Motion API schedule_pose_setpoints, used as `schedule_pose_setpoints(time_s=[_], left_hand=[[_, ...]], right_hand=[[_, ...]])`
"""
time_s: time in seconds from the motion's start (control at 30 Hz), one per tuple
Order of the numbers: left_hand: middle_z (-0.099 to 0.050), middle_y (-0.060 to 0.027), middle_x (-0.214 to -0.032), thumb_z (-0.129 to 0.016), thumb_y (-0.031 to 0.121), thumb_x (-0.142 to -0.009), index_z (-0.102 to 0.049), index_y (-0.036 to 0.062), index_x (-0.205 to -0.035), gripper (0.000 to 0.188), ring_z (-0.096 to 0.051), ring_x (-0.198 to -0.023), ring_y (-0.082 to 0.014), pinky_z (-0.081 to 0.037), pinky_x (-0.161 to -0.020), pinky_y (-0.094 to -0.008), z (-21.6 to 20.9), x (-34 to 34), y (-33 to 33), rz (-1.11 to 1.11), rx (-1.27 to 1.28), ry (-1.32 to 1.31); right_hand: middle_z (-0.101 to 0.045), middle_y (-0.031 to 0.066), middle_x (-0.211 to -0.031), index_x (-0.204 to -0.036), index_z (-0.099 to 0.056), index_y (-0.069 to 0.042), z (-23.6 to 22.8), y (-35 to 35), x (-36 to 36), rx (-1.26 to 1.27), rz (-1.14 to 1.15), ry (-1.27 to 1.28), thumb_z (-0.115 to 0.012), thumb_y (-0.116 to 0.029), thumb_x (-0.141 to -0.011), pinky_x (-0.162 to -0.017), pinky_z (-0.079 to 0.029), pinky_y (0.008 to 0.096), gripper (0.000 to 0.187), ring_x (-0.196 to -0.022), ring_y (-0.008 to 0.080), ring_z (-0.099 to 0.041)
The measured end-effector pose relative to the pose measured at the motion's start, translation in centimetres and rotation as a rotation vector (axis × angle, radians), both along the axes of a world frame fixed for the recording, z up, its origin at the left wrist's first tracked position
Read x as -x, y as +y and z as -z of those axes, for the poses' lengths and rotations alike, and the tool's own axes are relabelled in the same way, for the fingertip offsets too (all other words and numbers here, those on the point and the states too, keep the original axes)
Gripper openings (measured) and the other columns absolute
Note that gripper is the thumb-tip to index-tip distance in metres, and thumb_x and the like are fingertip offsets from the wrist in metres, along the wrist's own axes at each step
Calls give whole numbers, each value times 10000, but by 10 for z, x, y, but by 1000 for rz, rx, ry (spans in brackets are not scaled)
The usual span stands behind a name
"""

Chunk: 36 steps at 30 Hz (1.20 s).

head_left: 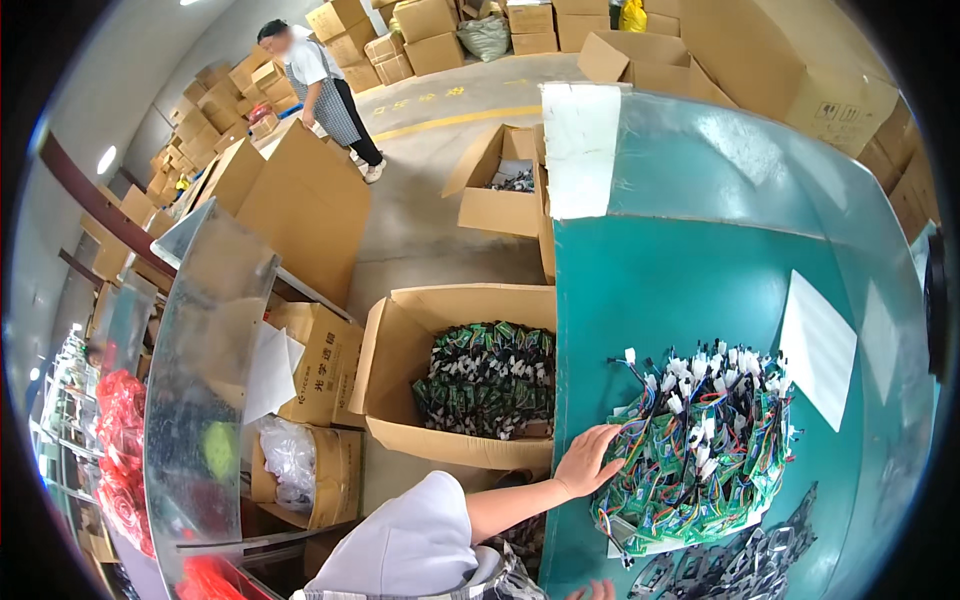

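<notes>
A big pile of green circuit boards (650,490) with coloured wires and white plugs rests on a white base on the green table. My left hand (588,462) is at the pile's left side, fingers stretched out and thumb apart, touching the edge boards without gripping any. Only the fingertips of my right hand (597,590) show at the lower edge, slightly apart, with nothing visible in them. Close by, to the right, lies a heap of black flat parts (730,565), their kind unclear.
An open carton (400,420) left of the table (680,280) holds rows of similar boards. A white sheet (822,350) lies at the right. Clear plastic panels (720,150) border the table. Beyond, a person (325,90) stands near stacked cartons (430,40).
</notes>
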<state>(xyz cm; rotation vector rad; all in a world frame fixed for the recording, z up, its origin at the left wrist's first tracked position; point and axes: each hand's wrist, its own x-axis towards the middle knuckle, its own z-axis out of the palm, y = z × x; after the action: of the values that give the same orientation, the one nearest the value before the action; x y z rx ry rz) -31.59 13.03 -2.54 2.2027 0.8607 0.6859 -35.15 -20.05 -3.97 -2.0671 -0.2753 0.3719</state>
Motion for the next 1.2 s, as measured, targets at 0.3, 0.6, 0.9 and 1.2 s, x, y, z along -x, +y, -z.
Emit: schedule_pose_setpoints(time_s=[0.3, 0.6, 0.9, 1.2], left_hand=[[-495, -214, -1203, -666, 245, -816, -418, -36, -1269, 588, -457, -1132, -396, -352, -970, -468, 24, -1, 5, -14, -34, -197], [-327, -146, -1447, -388, 246, -967, -288, -22, -1402, 521, -311, -1337, -271, -210, -1090, -433, 38, 6, 3, 241, 16, -147], [-349, -143, -1443, -347, 252, -999, -325, -22, -1393, 481, -328, -1321, -271, -212, -1087, -430, 41, 10, 8, 379, -71, -203], [-321, -163, -1417, -554, 305, -910, -354, 19, -1376, 582, -331, -1293, -312, -209, -1099, -451, 37, 14, -13, 575, -364, -299]], right_hand=[[-508, 202, -1268, -1187, -570, -58, -2, 13, 11, 419, -292, -433, -617, -74, -733, -996, -357, 500, 457, -1167, 389, -476], [-555, 50, -1296, -1195, -612, -140, -8, 6, 8, 494, -265, -403, -658, -195, -778, -1009, -401, 368, 422, -1169, 207, -543], [-517, 83, -1351, -1212, -571, -60, 8, -5, 20, 368, -251, -477, -626, -192, -827, -1052, -377, 379, 410, -1246, 223, -498], [-581, 110, -1243, -1094, -615, -22, 13, -8, 25, 164, -70, -559, -620, -95, -814, -1000, -417, 407, 289, -1166, 270, -541]])
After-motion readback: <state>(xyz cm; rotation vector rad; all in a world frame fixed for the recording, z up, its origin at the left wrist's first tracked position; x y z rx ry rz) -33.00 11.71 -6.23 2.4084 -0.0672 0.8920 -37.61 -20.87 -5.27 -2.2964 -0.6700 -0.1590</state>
